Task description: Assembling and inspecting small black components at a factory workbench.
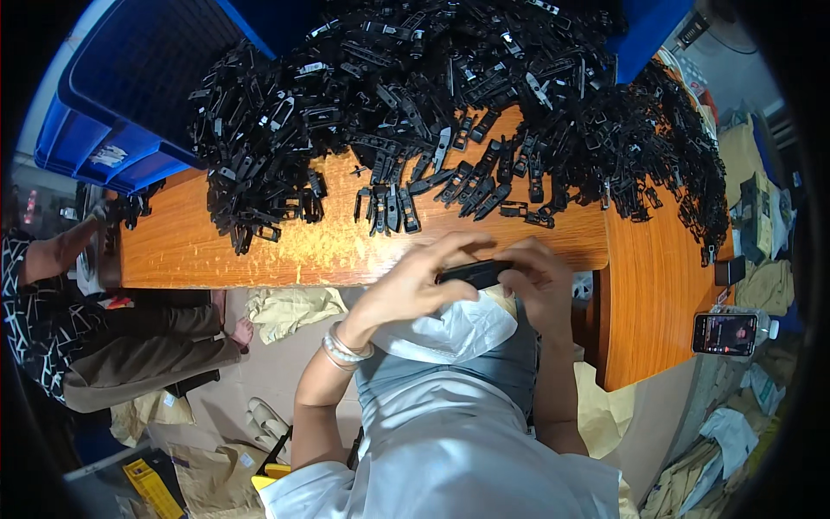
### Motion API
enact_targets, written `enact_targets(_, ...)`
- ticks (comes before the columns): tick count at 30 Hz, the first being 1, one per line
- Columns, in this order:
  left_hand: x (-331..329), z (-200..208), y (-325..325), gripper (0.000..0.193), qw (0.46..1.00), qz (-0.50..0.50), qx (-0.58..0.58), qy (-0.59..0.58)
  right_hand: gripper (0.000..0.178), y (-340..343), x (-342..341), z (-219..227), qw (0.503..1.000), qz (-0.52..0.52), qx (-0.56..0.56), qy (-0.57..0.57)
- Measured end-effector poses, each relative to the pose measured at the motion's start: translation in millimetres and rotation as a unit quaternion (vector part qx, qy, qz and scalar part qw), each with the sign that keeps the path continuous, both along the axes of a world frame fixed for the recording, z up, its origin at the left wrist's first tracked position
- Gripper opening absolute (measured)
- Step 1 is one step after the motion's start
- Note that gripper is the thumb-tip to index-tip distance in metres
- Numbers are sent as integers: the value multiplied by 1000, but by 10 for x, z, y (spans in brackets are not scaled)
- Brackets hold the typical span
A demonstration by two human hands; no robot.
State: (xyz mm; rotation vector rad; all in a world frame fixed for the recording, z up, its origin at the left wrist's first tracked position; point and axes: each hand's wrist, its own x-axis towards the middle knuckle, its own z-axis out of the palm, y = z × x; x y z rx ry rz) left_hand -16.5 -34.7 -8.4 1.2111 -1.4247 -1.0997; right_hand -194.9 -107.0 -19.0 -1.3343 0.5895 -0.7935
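Observation:
A slim black plastic part (477, 274) is held level between my two hands, just off the near edge of the wooden table (328, 246). The fingers of my left hand (419, 278) are closed round its left end; this wrist wears pale bracelets. At the other end, my right hand (538, 275) pinches the part between thumb and fingers. Beyond my hands, a short row of similar black parts (387, 209) lies on the tabletop, with more loose ones to its right. Behind them rises a large heap of black plastic parts (398, 78), some with silvery metal pieces.
A blue crate (112, 143) tips toward the heap at the left, near a seated person (130, 346). At the right, a phone (724, 335) stands by the side table (644, 320). Paper bags (216, 476) lie on the floor. A white cloth or bag (454, 333) covers my lap.

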Motion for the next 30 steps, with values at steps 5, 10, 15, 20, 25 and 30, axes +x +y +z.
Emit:
enact_targets(5,658,-21,-13,13,903,399,133,-90,19,124,77,-156,989,92,-94,63)
enact_targets(10,1054,-246,-52,14,878,402,-7,-260,17,183,96,-256,991,101,-73,53)
enact_targets(15,1096,-240,-306,16,864,365,-57,-341,17,185,41,-258,992,97,-55,61)
enact_targets(20,1064,-106,-461,17,820,313,-83,-472,16,184,-4,-268,991,100,-27,89)
enact_targets(25,1154,-154,-428,20,807,303,-83,-499,15,203,-6,-279,990,105,-8,95)
enact_targets(30,1204,-193,-468,20,810,259,-101,-516,15,211,6,-267,988,117,-4,102)
